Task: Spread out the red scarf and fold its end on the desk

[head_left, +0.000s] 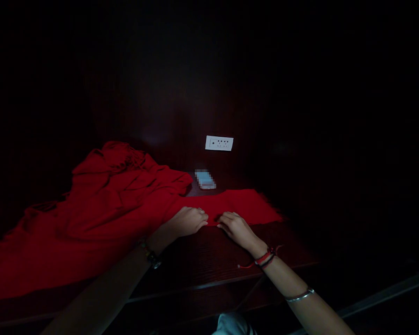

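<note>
A large red cloth lies bunched over the left of a dark wooden table, with one flat strip stretching right to about the middle. My left hand rests on the near edge of that strip, fingers curled down onto the fabric. My right hand lies just beside it, fingertips pressed on the same edge. The two hands almost touch. Red thread bands and a thin metal bangle sit on my right wrist and forearm.
A small pale, blurred object lies on the table behind the cloth strip. A white socket plate is set in the dark wall behind. The room is very dark; the table's front edge runs below my arms.
</note>
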A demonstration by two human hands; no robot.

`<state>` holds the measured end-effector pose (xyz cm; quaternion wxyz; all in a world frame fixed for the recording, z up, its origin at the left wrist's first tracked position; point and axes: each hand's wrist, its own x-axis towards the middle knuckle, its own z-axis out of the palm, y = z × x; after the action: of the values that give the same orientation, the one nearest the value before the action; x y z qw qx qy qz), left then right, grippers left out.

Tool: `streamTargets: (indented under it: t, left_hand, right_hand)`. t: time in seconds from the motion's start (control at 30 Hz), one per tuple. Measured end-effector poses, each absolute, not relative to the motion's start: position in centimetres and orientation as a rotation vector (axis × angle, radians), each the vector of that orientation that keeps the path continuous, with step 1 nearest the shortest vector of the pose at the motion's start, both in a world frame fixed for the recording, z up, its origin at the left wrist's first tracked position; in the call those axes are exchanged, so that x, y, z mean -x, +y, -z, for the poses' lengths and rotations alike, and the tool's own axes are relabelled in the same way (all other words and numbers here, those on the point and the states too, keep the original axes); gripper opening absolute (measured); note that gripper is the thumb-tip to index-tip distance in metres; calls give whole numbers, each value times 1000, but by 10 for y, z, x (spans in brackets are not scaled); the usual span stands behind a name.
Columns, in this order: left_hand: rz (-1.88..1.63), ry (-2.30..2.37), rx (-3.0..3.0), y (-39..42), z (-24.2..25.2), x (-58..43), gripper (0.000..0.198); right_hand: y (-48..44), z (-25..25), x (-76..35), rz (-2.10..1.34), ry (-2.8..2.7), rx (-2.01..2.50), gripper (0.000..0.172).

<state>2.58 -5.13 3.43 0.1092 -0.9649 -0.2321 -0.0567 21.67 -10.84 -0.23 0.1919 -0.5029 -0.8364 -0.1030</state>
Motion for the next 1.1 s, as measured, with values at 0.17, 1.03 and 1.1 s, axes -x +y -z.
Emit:
streamTargets:
  t: [0.17,1.03,1.1]
  left_hand:
    - [151,-731,2833,-51,-37,-23,22]
    - [-141,-667,3207,-29,-39,-51,37]
    - [-177,-675,3226,-23,-30,-54,41]
  right_hand:
    - [-108,4,-223,295,-2365,1410,8]
    - [-116,-1,-236,256,-2381,1482,16]
    - [-115,-1,-238,217,-2373,1484,17]
